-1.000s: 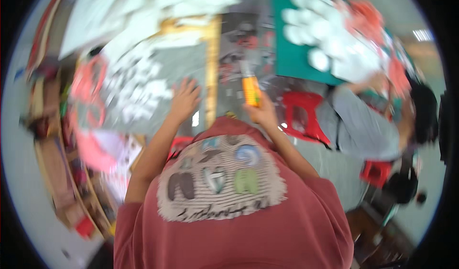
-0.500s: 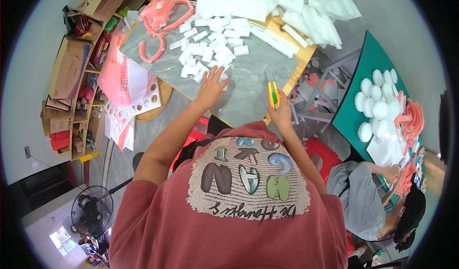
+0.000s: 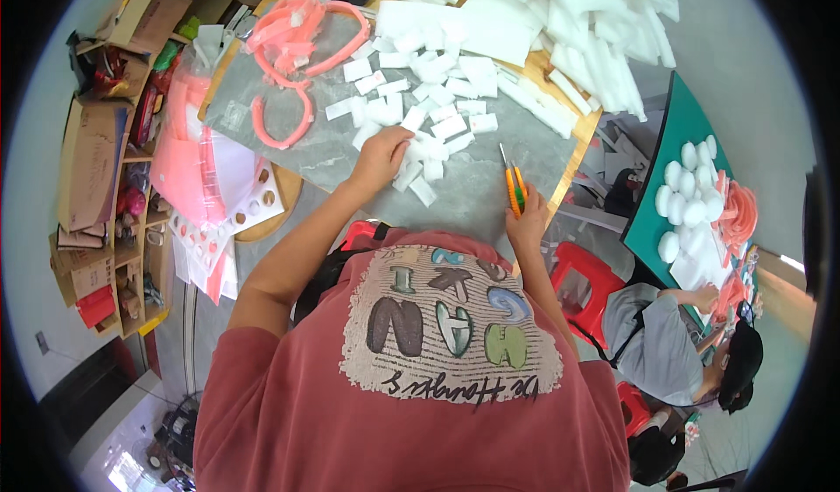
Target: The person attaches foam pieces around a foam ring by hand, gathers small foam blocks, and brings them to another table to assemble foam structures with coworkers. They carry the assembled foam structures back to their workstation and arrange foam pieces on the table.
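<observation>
Small white foam pieces (image 3: 449, 126) lie scattered over the grey tabletop (image 3: 341, 158). At their near edge, my left hand (image 3: 382, 158) has its fingers curled together, touching the pieces; whatever the fingertips hold is hidden. On the right, my right hand (image 3: 526, 223) grips a yellow utility knife (image 3: 513, 182) with a green slider. Its blade is out and points away from me, over the tabletop and apart from the foam.
Coral-pink padded rings (image 3: 284, 125) with pink mesh lie at the table's far left. White foam sheets (image 3: 595, 20) and strips are piled along the far right. A seated person (image 3: 665, 343) works at a green table (image 3: 658, 196) to the right, beside a red stool (image 3: 588, 282).
My left hand's spread fingers have curled in, and several foam pieces now lie nearer me beside it. The knife stays in my right hand. The whole view has shifted slightly.
</observation>
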The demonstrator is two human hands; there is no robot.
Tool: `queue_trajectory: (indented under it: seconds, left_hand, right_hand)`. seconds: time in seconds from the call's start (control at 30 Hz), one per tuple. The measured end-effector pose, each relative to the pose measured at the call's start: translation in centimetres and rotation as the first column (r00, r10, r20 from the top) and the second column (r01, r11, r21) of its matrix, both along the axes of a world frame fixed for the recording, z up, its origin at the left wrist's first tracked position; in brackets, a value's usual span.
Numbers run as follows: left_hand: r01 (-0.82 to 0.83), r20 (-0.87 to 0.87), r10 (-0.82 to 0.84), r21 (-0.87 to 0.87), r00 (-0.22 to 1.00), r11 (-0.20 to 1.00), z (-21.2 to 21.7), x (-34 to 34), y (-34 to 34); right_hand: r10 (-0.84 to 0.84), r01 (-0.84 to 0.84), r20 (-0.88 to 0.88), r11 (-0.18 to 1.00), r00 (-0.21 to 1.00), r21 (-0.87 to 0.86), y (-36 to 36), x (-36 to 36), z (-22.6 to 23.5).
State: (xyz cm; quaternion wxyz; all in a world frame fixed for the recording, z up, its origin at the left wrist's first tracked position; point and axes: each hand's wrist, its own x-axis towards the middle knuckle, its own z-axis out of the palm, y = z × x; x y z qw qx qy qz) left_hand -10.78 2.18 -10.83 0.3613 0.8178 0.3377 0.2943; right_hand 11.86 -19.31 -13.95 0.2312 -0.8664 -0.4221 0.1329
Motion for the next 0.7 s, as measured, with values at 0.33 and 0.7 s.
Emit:
queue_trajectory:
  seconds: [0.33,0.7]
  left_hand:
    - [0.051,-0.038,-0.051,-0.001,0.998,0.999,1.1,2.9,11.9]
    - [0.288,-0.402,-0.269,-0.013,0.875,0.957,0.4,9.7,18.8]
  right_hand:
    - [-0.051,0.047,0.033,0.993,0.998,0.104,5.3,-1.8,2.4]
    - [0.099,-0.105,0.035,0.942,0.994,0.318,22.6,4.4,5.3]
